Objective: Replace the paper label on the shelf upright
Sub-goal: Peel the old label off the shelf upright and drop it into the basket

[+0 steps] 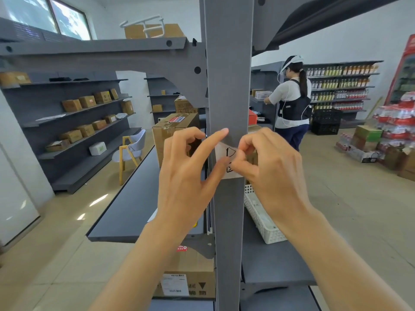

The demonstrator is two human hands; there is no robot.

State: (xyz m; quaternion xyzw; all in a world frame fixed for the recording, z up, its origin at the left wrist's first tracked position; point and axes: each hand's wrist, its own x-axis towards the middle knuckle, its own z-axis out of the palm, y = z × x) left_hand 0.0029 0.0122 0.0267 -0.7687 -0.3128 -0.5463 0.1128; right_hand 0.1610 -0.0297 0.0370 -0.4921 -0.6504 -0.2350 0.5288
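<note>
A grey metal shelf upright (228, 86) runs top to bottom through the middle of the view. A small white paper label (225, 153) with black marks sits on its front face at hand height. My left hand (188, 173) is beside the label, with its index finger stretched up against the upright above the label and its thumb touching the label's left edge. My right hand (269, 167) pinches the label's right edge between thumb and forefinger. Both hands hide part of the label.
Grey shelf boards (128, 205) run left and right of the upright, with a cardboard box (173, 133) behind and a white plastic basket (262, 218) at the right. Another box (190, 281) lies below. A person (292, 102) stands at shelves farther back on the right.
</note>
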